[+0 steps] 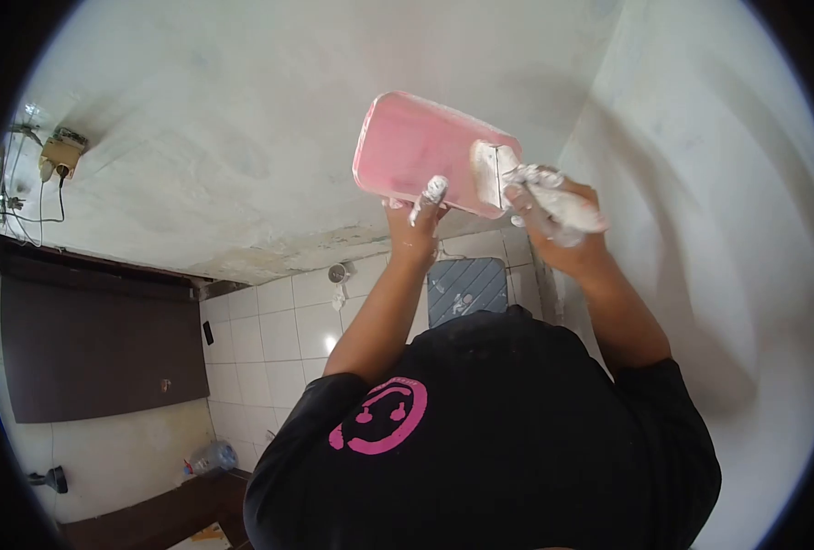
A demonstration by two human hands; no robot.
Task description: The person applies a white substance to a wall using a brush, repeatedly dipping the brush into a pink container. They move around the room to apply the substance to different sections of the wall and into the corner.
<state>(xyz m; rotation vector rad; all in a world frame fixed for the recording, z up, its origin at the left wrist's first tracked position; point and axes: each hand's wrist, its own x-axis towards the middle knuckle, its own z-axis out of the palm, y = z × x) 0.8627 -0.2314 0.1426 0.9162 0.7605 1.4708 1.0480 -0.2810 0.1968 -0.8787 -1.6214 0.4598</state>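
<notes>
A pink rectangular tray (pixel 416 151) is tilted in front of the wall, with my left hand (pixel 416 220) gripping its lower edge. White paste coats the thumb, which lies over the rim. My right hand (pixel 562 220) is closed round the handle of a putty knife (pixel 491 174), also smeared with white paste. The knife's blade rests at the tray's right end, where some white paste shows. White paste also covers parts of my right fingers.
A pale wall (pixel 242 156) stands ahead, meeting another at the right. A socket box (pixel 62 151) with cables hangs at the left. Below are a blue-grey mat (pixel 467 289), a cup (pixel 338 273), a dark panel (pixel 104 339) and a plastic bottle (pixel 214 456).
</notes>
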